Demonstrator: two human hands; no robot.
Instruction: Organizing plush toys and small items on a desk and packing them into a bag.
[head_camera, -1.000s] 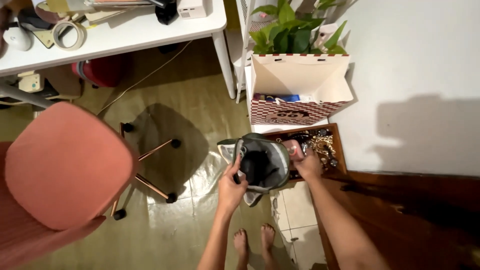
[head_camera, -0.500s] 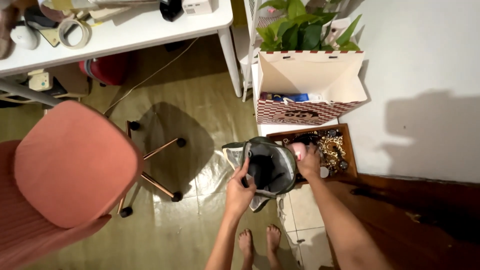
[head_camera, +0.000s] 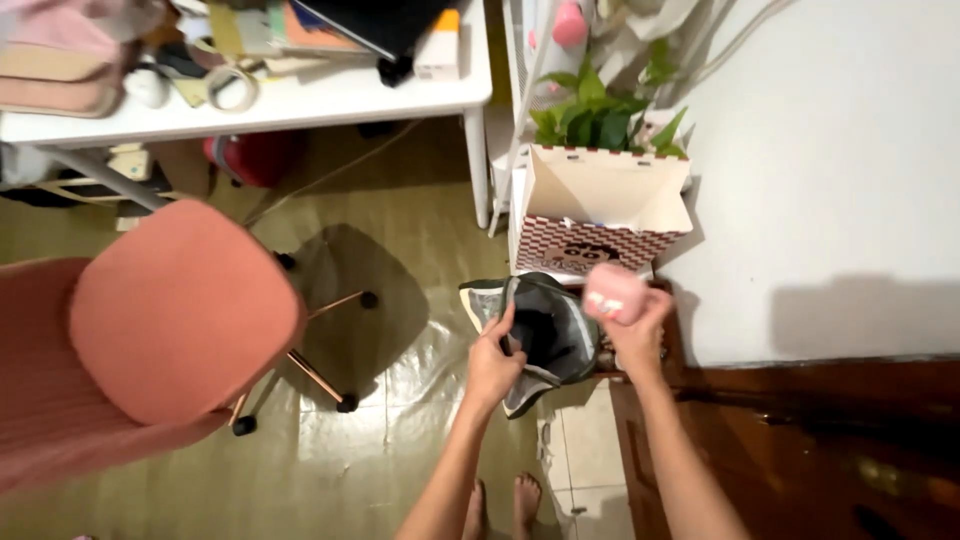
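Observation:
My left hand (head_camera: 492, 366) grips the rim of a dark grey-green bag (head_camera: 545, 330) and holds its mouth wide; the inside is dark. My right hand (head_camera: 637, 335) holds a small rounded pink object (head_camera: 613, 293) lifted just above the bag's right edge. The wooden tray beneath my right hand is almost wholly hidden by the bag and hand.
A red-checked paper bag (head_camera: 598, 215) stands behind the grey bag, with a green plant (head_camera: 600, 118) beyond it. A pink swivel chair (head_camera: 170, 315) is at the left, a cluttered white desk (head_camera: 300, 95) at the top. A dark wooden cabinet (head_camera: 800, 440) lies right.
My right hand has risen out of the wooden tray with the pink object and now holds it above the bag's edge. The view has shifted back, showing more of the desk.

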